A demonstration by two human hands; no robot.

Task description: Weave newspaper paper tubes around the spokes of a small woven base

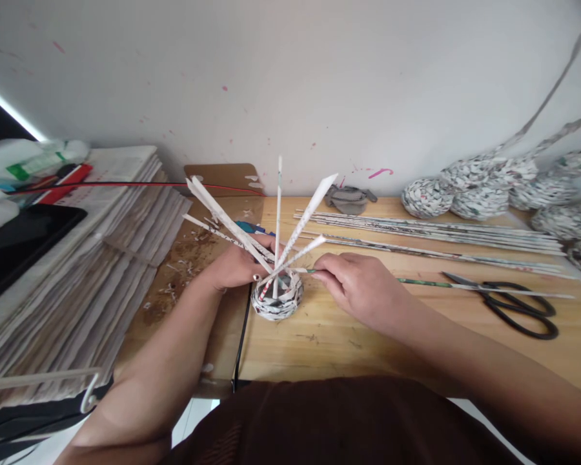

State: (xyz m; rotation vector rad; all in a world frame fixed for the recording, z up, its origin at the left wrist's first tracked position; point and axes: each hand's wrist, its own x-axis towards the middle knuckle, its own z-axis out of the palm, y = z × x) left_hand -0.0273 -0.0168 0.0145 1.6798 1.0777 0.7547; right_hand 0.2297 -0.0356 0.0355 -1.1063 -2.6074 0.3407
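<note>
A small round basket [277,309] woven from rolled newspaper strips stands on the wooden table in front of me. Several paper tubes [304,218] rise from it and fan outward. My left hand [244,263] is closed at the basket's back left rim, its fingers partly hidden behind the tubes. To the right of the basket, my right hand [351,283] pinches a long thin paper tube [433,283]. One end of that tube reaches the basket's rim, and the other runs right across the scissors.
Black-handled scissors [518,307] lie at the right. Behind them are loose paper tubes [440,234] and several woven paper balls [427,197]. A grey cloth-like item [347,199] sits near the wall. Stacked newspapers [101,258] and a dark tablet-like slab [24,242] fill the left.
</note>
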